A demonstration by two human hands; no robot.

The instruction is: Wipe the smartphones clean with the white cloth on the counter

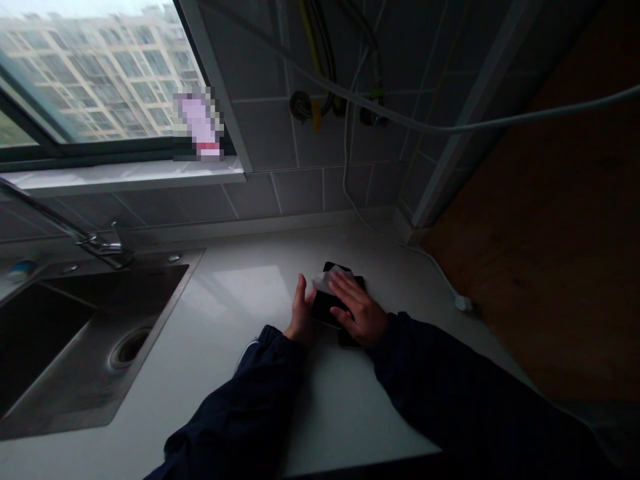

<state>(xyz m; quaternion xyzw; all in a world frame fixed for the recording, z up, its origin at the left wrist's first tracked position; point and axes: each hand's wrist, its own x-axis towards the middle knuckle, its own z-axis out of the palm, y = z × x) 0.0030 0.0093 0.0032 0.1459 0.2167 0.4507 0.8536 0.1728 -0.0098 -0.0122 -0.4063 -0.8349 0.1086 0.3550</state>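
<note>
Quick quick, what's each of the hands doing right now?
Left hand: thumb up, beside the black slab; I can't tell if it's gripping.
Right hand: open, fingers stretched over the pale sheet on the slab.

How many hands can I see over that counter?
2: the left hand is at the left side of a dark flat object, its fingers partly hidden; the right hand is above that object, its fingertips on a pale, thin sheet.

Head cam's over the front edge of the worktop [190,373], aimed forward and down toward the tiled wall [300,193], fairly near the left hand [299,313] and right hand [364,312], wide enough for the back edge.
</note>
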